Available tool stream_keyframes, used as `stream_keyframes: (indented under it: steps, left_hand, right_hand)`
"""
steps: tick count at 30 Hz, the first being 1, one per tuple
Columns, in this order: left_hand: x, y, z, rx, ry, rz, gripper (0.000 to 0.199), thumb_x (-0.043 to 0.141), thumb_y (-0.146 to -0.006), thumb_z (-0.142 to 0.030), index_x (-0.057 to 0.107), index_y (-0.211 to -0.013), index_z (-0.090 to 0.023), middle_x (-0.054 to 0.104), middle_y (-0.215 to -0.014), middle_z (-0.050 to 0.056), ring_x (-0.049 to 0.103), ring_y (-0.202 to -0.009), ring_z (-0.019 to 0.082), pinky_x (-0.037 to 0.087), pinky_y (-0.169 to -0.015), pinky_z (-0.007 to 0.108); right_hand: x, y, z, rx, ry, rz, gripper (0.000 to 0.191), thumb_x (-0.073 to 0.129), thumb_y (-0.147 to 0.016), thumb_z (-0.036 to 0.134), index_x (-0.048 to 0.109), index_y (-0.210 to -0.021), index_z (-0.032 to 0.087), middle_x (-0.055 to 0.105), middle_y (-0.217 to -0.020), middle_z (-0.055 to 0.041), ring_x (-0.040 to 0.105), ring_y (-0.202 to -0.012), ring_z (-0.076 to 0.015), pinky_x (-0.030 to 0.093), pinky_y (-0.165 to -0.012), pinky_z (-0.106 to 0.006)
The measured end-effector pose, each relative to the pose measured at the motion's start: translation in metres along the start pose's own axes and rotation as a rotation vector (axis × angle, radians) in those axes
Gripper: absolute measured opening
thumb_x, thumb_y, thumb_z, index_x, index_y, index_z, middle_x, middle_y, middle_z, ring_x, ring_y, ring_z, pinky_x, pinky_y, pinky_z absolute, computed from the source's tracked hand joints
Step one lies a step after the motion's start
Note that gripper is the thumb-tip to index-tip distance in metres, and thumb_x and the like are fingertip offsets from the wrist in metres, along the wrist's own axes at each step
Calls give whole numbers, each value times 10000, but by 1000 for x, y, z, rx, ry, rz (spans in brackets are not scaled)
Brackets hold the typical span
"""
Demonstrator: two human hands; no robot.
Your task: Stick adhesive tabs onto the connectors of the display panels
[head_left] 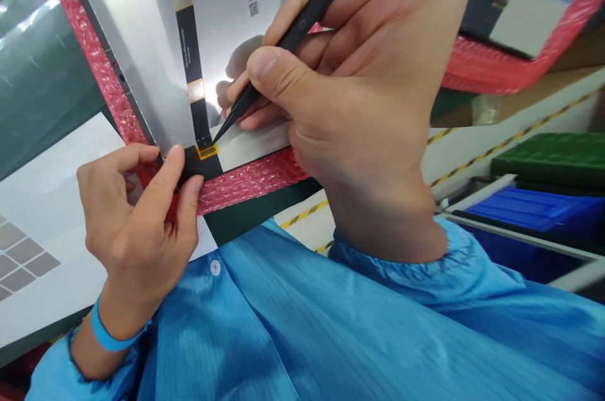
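- Head view, toward eleven o'clock: silver-backed panel (224, 29), bordered by pink bubble wrap (265, 174), with dark flex strip (189, 51) running down to orange patch (207, 152), just past nine o'clock.
- Gripping black tweezers (302, 24) in right hand (359, 92), at one o'clock; aimed toward seven o'clock, tips at the patch. Actual contact: cannot tell.
- Touching panel's lower left corner with thumb and forefinger of left hand (137, 205), near nine o'clock; pinching or merely steadying, cannot tell.
- Could nick strip or patch by slipping, given so fine a point.
- Could tear patch through prying too hard.
- Could rock panel through uneven corner pressure, especially with soft wrap underneath, as seems likely.
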State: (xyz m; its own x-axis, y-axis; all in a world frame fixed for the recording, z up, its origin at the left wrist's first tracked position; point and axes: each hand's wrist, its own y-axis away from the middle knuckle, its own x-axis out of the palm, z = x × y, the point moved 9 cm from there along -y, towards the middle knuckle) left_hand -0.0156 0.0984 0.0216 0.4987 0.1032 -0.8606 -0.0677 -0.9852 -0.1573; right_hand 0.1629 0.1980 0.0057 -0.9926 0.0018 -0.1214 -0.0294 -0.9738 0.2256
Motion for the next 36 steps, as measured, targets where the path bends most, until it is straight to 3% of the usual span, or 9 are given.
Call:
stream_keyframes:
  steps: [5,12,17,22,27,32,36]
  left_hand:
    - [0,0,-1,3,-7,2,359,770,-988,-286,713,-1340,-331,692,-1314,93,695,-1152,320,638,-868,546]
    - [0,0,-1,1,10,4,347,764,-987,-269,730,-1331,-300,691,-1304,114,693,-1152,339,624,-859,560]
    - [1,1,1,-10,8,18,360,758,-995,-278,728,-1351,-328,682,-1325,96,686,-1167,330,626,-876,550]
    - [3,1,-3,30,-25,28,418,727,-1008,-251,699,-1421,-311,651,-1363,129,655,-1239,347,618,-928,551]
    - [9,0,-14,116,-147,95,457,653,-1025,-177,687,-1462,-308,604,-1410,172,567,-1333,383,529,-1051,605]
    - [10,0,-24,151,-191,86,462,639,-1026,-156,671,-1468,-286,626,-1417,178,536,-1346,383,468,-1069,601]
    - [19,4,-31,168,-216,131,479,626,-1076,-305,599,-1540,-187,621,-1483,198,530,-1358,388,391,-1110,581]
  right_hand:
    - [0,0,1,-8,9,-10,312,764,-938,75,603,-762,276,750,-833,-37,799,-850,-280,652,-570,-386]
    - [1,2,3,-24,51,-6,327,798,-950,176,576,-747,304,742,-822,-15,795,-874,-274,667,-552,-365]
    - [1,2,4,-39,21,-7,314,743,-960,90,555,-783,268,732,-811,-17,801,-841,-249,650,-548,-335]
    - [2,1,4,-73,43,-12,329,789,-938,182,566,-733,312,729,-787,-9,765,-776,-242,634,-530,-351]
    - [-3,1,8,-163,53,-24,289,756,-934,199,577,-748,328,718,-809,-2,771,-797,-261,639,-545,-392]
    - [-18,0,1,-184,52,-137,251,704,-952,215,564,-788,344,712,-841,-11,761,-809,-256,637,-525,-366]
    - [-18,2,-2,-248,0,-190,205,700,-971,218,593,-844,337,726,-832,-2,750,-750,-230,625,-519,-342]
